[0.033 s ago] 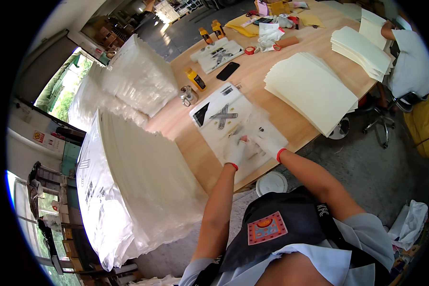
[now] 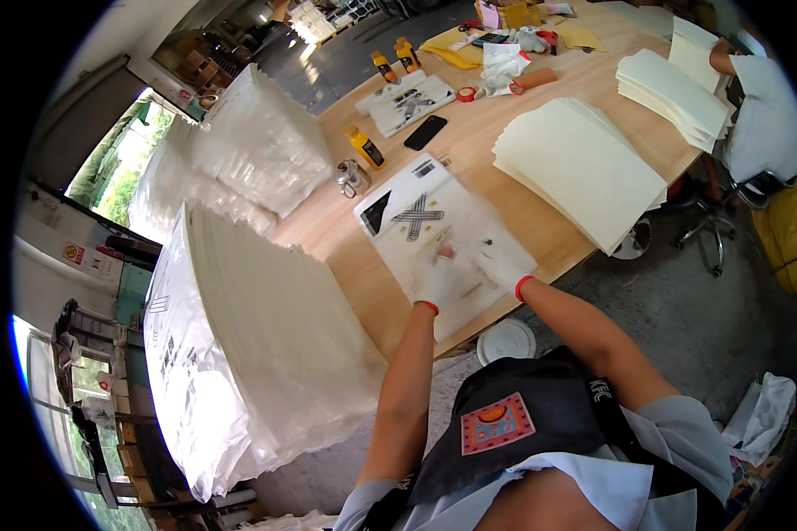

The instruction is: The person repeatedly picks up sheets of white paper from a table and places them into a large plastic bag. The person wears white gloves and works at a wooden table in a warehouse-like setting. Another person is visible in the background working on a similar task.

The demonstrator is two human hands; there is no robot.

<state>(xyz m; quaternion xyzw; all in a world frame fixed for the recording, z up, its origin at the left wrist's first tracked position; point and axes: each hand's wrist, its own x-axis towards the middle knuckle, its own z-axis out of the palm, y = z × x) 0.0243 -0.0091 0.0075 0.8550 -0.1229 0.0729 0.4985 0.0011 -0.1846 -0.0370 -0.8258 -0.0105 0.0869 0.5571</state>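
White gloves with red cuffs cover both of my hands, over a flat white plastic bag (image 2: 421,186) with black printed bars at the table's near edge. My left hand (image 2: 432,279) is on the lower left part of the bag, a small reddish spot at its fingertips. Beside it, my right hand (image 2: 503,267) rests toward the bag's right edge. Motion and the white-on-white surface blur the fingers of both hands, so I cannot make out a grip.
Left of me rises a tall plastic-wrapped stack of sheets (image 2: 274,327). Cream sheets (image 2: 580,168) lie fanned on the wooden table (image 2: 328,239). Beyond the bag are a metal mug (image 2: 352,179), an orange bottle (image 2: 364,148) and a phone (image 2: 425,133). A person (image 2: 762,115) sits at right.
My left hand's fingertips have shifted slightly left and away from my right hand. My right hand stays nearly in place on the bag.
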